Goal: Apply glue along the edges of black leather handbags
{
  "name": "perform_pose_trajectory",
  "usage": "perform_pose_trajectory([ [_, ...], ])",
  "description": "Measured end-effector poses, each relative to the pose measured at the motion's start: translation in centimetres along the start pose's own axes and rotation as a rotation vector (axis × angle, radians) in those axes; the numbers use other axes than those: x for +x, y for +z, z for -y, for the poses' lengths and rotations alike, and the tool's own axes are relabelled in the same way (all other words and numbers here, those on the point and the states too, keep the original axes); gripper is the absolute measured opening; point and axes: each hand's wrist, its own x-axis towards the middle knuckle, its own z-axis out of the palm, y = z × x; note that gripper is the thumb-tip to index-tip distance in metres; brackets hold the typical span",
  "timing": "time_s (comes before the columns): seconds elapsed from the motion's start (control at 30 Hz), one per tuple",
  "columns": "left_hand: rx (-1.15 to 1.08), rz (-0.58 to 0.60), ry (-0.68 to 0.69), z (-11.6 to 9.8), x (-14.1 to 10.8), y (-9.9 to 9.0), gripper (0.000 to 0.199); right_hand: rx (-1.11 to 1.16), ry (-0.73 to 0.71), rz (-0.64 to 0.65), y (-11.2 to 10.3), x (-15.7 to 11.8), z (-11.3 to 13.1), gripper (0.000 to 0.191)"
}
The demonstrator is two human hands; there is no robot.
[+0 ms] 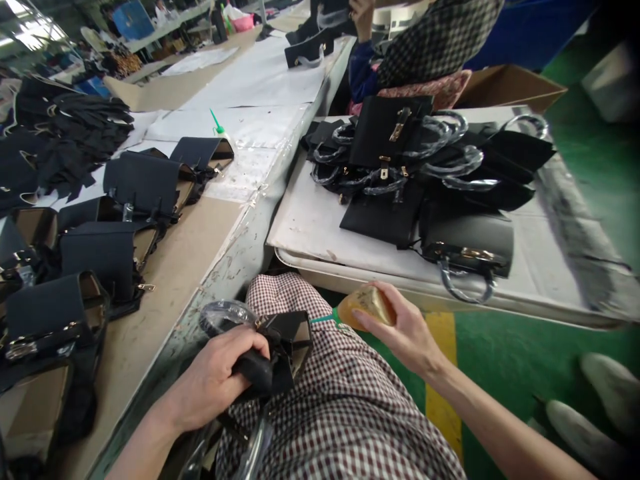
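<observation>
On my lap, over a checked apron, lies a black handbag with a plastic-wrapped handle. My left hand is closed around black material of this bag, the thumb and fingers pinching it. Held sideways in my right hand is a squeeze bottle of amber liquid. Its thin green nozzle points left and ends close to the bag's open side; whether the tip touches it I cannot tell.
Several unfinished black bags line the left table, near another green-tipped bottle. More black bags are piled on the right table. Behind it sits a co-worker in a checked sleeve, by a cardboard box.
</observation>
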Motion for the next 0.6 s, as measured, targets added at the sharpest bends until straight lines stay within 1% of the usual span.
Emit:
perform_pose_trajectory([
  [0.1,0.006,-0.004,0.038,0.0,-0.6,0.8,0.026,-0.067,-0.056,0.034,0.8,1.2,0.1,0.046],
  [0.3,-0.006,-0.038,0.048,0.5,-1.1,1.1,0.022,-0.099,-0.139,0.131,2.8,3.0,-0.6,0.047],
  [0.43,-0.024,-0.039,0.041,0.5,-1.1,1.1,0.021,-0.094,-0.109,0.176,3.1,3.3,-1.1,0.041],
  [0.6,-0.033,-0.020,0.035,0.3,-1.2,1.1,0.022,-0.074,-0.033,0.230,2.4,2.8,-1.3,0.039],
])
